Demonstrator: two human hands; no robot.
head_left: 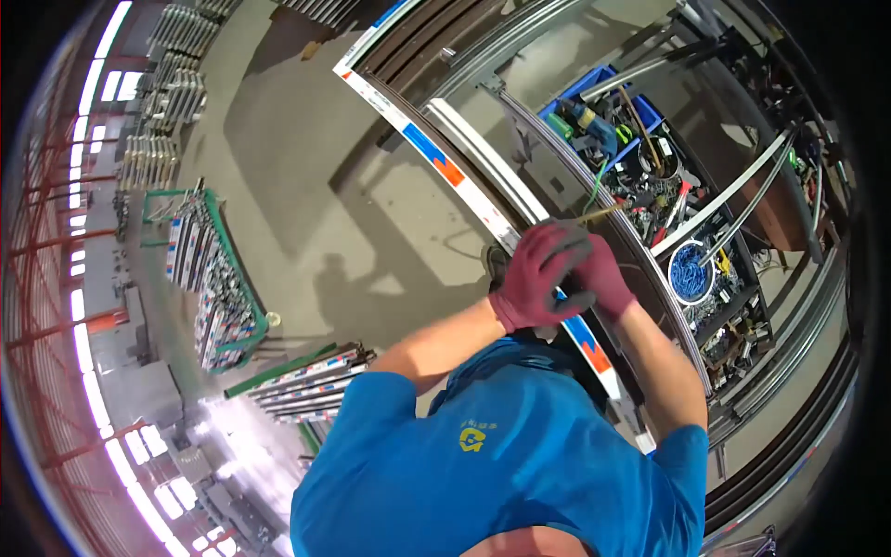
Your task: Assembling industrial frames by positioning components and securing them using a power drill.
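Note:
My left hand [543,276], in a maroon glove with dark grey palm and fingertips, is curled closed over the middle of a long profile [473,200] covered in white, blue and red film. Pressed close beside it is my right hand [605,277] in a matching glove, its fingers mostly hidden behind the left. What the two hands hold between them is covered by the gloves. A thin brownish rod [601,213] sticks out past the knuckles toward the right; I cannot tell which hand has it.
Right of my hands, a tray holds loose hardware, pliers with red handles [684,191] and a white tub [691,272] of blue pieces. Behind them sits a blue crate [603,79] with a power drill [594,130]. At left stands a green rack [223,232] of profiles.

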